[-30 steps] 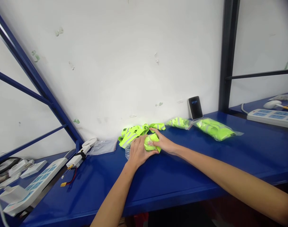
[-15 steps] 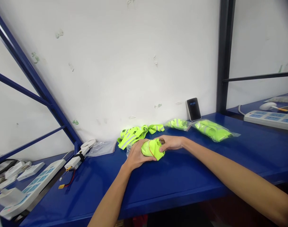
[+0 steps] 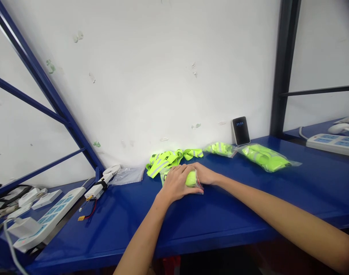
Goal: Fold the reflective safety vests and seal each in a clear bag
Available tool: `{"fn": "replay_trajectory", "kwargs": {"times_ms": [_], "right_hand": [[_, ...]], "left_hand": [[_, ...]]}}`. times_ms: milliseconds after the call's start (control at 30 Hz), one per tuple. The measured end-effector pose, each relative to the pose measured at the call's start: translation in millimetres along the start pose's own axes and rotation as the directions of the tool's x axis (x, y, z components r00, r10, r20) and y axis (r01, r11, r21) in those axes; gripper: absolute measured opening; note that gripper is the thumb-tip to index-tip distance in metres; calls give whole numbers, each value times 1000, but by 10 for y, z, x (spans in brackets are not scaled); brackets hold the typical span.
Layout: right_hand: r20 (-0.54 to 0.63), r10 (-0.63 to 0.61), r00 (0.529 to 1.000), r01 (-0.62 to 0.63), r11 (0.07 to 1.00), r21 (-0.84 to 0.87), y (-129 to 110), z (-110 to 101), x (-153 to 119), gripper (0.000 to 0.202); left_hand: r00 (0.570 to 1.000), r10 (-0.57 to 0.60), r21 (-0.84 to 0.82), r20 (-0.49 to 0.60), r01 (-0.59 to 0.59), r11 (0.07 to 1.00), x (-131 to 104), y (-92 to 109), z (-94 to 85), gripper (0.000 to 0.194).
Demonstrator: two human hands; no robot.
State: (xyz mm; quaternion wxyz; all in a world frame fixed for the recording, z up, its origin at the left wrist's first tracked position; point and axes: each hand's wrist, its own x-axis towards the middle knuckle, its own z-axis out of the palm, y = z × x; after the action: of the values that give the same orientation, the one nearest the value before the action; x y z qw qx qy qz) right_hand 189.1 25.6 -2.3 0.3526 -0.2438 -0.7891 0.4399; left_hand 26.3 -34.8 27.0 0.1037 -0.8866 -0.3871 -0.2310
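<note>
A clear plastic bag with a rolled neon-yellow strap bundle (image 3: 191,178) inside is between my two hands, just above the blue table (image 3: 214,214). My left hand (image 3: 177,182) wraps over the bag from the left, thumb along its lower edge. My right hand (image 3: 202,174) is against the bag's far right side, its fingers mostly hidden behind the bundle and my left hand. Behind them lies a loose heap of neon-yellow straps with grey stripes (image 3: 163,160).
Two filled bags (image 3: 220,149) (image 3: 264,157) lie at the back right beside a clock display (image 3: 241,131). Flat plastic bags (image 3: 127,176), a white fan (image 3: 105,182) with wires and a power strip (image 3: 52,217) are at left. Another power strip (image 3: 333,144) is at right.
The yellow bundle, which stuck out of the bag's right end, now sits deeper inside with the bag's edge beyond it. My right hand has moved behind the bag. The view has shifted slightly.
</note>
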Motion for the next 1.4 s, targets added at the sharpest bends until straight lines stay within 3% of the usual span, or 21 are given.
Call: {"fn": "replay_trajectory", "kwargs": {"times_ms": [67,167,233,333,467,533,633,767,867,1033,1100,1200,1333,1400], "right_hand": [[144,113,983,-132,983,128,-29,-82,-40,26],[340,201,919,-306,907,290,-49,-195,-86,32],[270,208,940,-279,924,260,-44,-199,-83,28],[37,112,993,-113,994,10,-44,-93,-40,24],[-160,-69,985,16,950,-313,-117,59,-22,27],[-187,-125,974,43,920,-390,-167,74,-45,25],[-113,-152,982,88,895,-438,-211,32,-83,19],[-46,-219,975,170,857,-486,-193,-17,-83,35],[-89,-262,961,184,846,-500,-151,-5,-58,35],[-234,-117,965,25,931,-364,-92,38,-31,26],[-279,-72,957,-14,956,-293,-82,55,-23,23],[-344,-40,938,-52,966,-255,-78,80,-11,24],[-370,-21,929,-71,970,-232,-103,71,-10,30],[-306,6,952,-39,994,-101,-128,39,-19,22]], "left_hand": [[1000,6,-23,14,-6,1000,-25,-37,-23,76],[1000,-3,-64,12,3,998,-64,-83,-48,77],[1000,-13,-82,-4,13,997,-85,-94,-55,79],[1000,-16,-79,-8,16,997,-105,-85,-62,86],[999,-52,-71,-2,52,996,-109,-86,-66,87],[996,-89,-80,-14,88,993,-104,-113,-56,83],[987,-152,-107,-48,146,983,-101,-175,-31,78],[984,-167,-122,-65,158,980,-123,-225,-13,79],[989,-140,-112,-52,133,985,-139,-199,-15,83],[998,-51,-76,-26,49,996,-160,-108,-35,92],[1000,2,-92,-8,-3,996,-174,-94,-49,86],[998,55,-151,-14,-56,987,-189,-95,-66,61],[999,-41,-149,-27,37,988,-165,-99,-50,49],[994,-100,-139,-49,93,986,-138,-119,-30,49]]}}
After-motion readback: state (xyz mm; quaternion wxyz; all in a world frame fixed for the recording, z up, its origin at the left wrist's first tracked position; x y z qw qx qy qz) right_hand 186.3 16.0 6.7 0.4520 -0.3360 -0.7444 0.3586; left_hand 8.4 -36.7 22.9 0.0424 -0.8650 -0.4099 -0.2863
